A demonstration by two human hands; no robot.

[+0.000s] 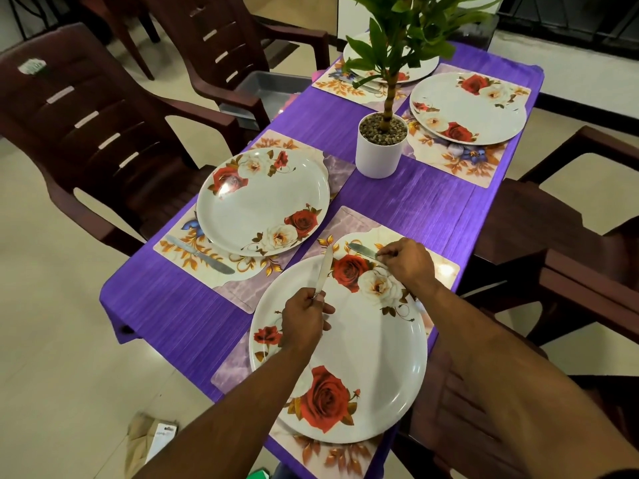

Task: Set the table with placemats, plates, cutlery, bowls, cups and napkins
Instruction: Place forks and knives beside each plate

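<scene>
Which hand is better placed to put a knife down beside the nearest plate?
The right hand. Its knife already lies low over the placemat just past the nearest plate's rim. The left hand holds its knife raised, pointing up over the plate itself.

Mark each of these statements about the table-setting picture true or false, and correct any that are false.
1. Each hand holds a knife. True: the left hand grips one knife and the right hand pinches a second knife.
2. The potted plant stands on a plate. False: it stands on the purple tablecloth, between the placemats.
3. The near left plate has a knife beside it. True: a table knife lies on its placemat.
4. Cups stand beside every plate. False: no cups are on the table.
5. The nearest plate is plain white. False: it has red and white roses.
</scene>
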